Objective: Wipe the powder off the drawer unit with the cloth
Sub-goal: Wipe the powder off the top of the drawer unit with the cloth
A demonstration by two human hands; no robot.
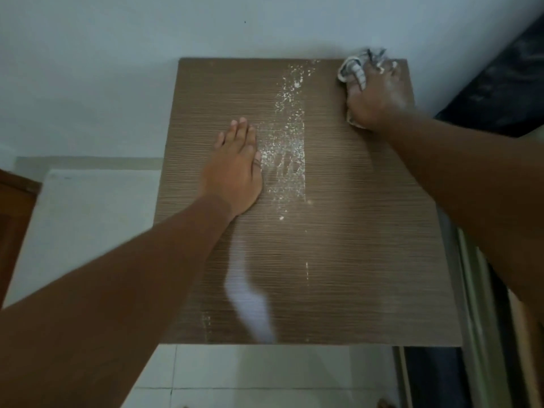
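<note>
Drawer unit: one brown wood-grain top (353, 231), seen from above and filling the centre of the frame; its far edge meets a pale wall (117, 69).
Powder: one long white band (287, 136) running from the upper middle of the top down to its centre, just right of the left hand; two fainter traces, a thin streak (307, 270) lower centre and a small patch (206, 322) near the bottom edge.
Cloth: one, white with grey stripes (351, 72), bunched at the upper right corner of the top, under and ahead of the right hand.
Left hand: one (235, 169), flat on the top at centre left, palm down, fingers straight and close together.
Right hand: one (375, 98), upper right, fingers curled down over the cloth and pressing it to the surface; white dust on its knuckles.
Floor: pale tiles (265, 375) along the bottom of the frame.
</note>
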